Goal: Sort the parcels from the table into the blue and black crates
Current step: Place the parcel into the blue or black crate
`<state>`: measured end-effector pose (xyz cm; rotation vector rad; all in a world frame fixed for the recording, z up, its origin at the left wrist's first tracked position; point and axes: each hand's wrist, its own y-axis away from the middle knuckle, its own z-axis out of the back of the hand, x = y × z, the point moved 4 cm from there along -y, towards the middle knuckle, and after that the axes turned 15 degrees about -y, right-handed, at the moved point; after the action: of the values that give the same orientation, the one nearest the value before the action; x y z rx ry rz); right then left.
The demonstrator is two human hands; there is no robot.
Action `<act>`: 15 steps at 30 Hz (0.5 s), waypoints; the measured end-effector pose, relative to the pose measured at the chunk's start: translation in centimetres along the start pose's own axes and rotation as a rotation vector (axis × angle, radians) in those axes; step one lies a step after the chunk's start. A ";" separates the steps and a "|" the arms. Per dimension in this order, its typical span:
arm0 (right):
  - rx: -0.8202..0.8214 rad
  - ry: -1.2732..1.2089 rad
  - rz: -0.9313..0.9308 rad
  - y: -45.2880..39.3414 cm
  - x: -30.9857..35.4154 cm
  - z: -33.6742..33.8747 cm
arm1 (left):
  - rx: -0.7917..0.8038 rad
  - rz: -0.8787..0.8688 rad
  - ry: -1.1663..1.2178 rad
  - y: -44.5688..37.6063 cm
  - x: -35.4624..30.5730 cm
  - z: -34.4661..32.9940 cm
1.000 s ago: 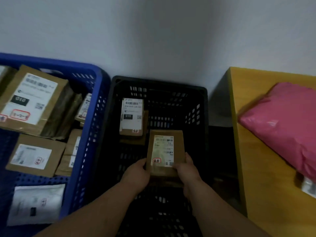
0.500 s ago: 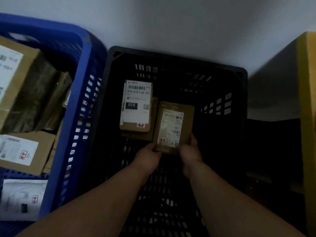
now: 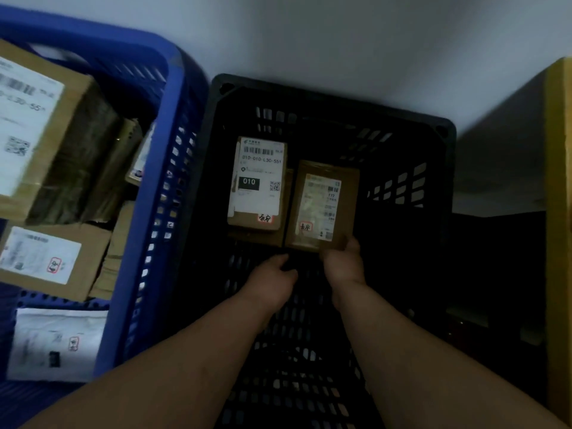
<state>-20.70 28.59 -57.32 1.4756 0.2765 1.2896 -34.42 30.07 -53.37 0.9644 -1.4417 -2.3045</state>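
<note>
Left hand [image 3: 272,278] has let go, fingers loosely curled, while right hand [image 3: 343,261] still pinches the brown parcel [image 3: 322,205], now lowered beside the labelled parcel [image 3: 257,184] in the black crate [image 3: 402,125], nearly placed.

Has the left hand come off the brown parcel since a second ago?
Yes. The left hand has let go and sits just short of the brown parcel, which lies beside the 010 parcel; the right hand holds its corner.

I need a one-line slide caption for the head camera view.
Right hand sets a small brown parcel inside the black crate.
</note>
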 end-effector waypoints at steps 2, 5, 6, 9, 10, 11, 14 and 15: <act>-0.018 0.095 -0.009 1.5 -0.2 -0.4 | -0.002 0.005 -0.032 1.4 0.6 0.6; -0.015 0.190 -0.003 4.0 0.0 -1.3 | 0.007 -0.015 -0.056 4.0 1.1 2.3; -0.008 0.193 0.020 5.6 0.6 -1.8 | 0.014 -0.032 -0.056 4.9 1.2 3.0; 0.031 0.130 0.111 9.8 2.4 -3.5 | 0.028 -0.081 -0.036 7.9 1.3 5.5; 0.042 0.093 0.134 11.2 2.9 -4.2 | 0.032 -0.094 -0.026 9.0 1.4 6.4; 0.049 0.049 0.161 12.6 3.2 -4.9 | 0.030 -0.109 -0.018 10.2 1.6 7.3; 0.074 -0.047 0.236 18.0 4.3 -8.1 | 0.015 -0.142 0.052 14.1 3.1 10.7; 0.079 -0.064 0.263 19.8 4.5 -9.2 | 0.013 -0.144 0.104 15.3 3.9 12.1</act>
<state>-35.37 29.76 -40.55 1.6585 0.0935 1.4490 -47.10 29.16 -38.07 1.2102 -1.3884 -2.3074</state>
